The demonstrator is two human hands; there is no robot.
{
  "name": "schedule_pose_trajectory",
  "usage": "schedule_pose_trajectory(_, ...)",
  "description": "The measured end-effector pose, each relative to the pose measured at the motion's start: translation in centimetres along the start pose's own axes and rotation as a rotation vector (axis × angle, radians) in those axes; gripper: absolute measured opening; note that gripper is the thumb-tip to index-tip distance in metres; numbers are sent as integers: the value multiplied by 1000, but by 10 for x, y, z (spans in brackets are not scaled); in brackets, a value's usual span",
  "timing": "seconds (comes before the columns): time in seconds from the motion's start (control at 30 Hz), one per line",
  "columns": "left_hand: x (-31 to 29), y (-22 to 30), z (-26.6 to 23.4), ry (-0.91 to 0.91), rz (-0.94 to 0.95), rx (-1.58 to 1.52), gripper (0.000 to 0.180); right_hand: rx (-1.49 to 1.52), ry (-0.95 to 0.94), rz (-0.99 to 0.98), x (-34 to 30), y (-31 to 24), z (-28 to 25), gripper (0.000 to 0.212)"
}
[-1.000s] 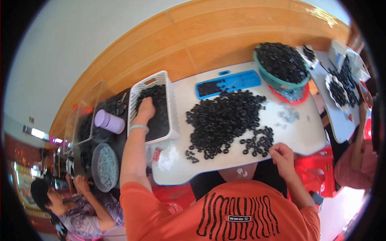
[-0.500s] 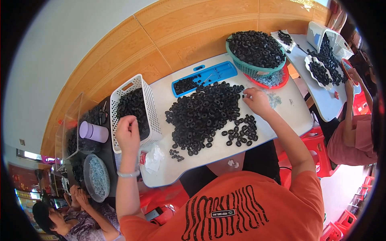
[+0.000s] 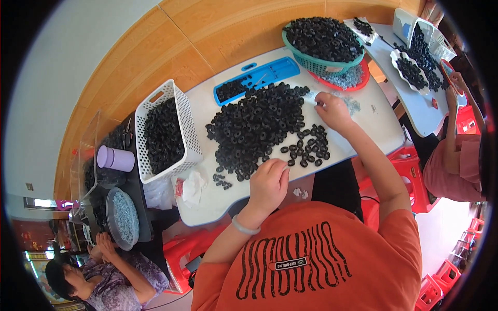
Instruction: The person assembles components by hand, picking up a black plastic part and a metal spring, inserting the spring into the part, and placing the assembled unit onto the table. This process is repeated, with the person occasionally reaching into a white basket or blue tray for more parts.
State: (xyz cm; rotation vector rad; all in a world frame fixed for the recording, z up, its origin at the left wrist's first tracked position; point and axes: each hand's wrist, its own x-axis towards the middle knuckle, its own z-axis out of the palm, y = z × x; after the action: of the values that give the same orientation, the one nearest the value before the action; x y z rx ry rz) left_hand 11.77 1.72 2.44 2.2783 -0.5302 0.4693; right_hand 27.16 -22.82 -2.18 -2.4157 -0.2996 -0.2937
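My left hand (image 3: 268, 185) is over the table's front edge, just below the big pile of small black ring-shaped parts (image 3: 259, 119). Its fingers are curled together, and what they hold, if anything, is hidden. Right of the pile, my right hand (image 3: 334, 111) is closed in a pinch above the white table (image 3: 306, 189). A small dark piece shows at its fingertips, too small to name exactly. Between my hands lies a smaller group of loose black oval rings (image 3: 309, 146). A few smaller black bits (image 3: 222, 181) sit at the pile's near left.
At the left stands a white perforated basket (image 3: 191, 133) of black parts, beside a lilac cup (image 3: 115, 158). Behind the pile is a blue tray (image 3: 280, 70); far right, a heaped green basket (image 3: 311, 63) sits over a red basin (image 3: 367, 78). Other people work on both sides.
My left hand has moved right and nearer to me, from over the white basket to the table's front edge. My right hand stays pinched beside the pile. The view has shifted slightly.
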Motion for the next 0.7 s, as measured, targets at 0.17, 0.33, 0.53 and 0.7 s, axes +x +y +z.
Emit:
schedule_pose_trajectory(0.17, 0, -3, 30, -106, -68, 100, 20, 308, 150, 30, -19, -6, -14, 17)
schedule_pose_trajectory(0.33, -3, -7, 45, -185, -105, 195, 21, 737, 50, 205, -64, -32, -33, 19)
schedule_pose_trajectory(0.53, -6, -10, 47, -109, -89, 134, 15, 987, 64, 287, -95, -51, -41, 21)
schedule_pose_trajectory(0.7, -14, -5, 32, -37, -178, -200, 18, 1022, 51, 311, -105, -42, -43, 20)
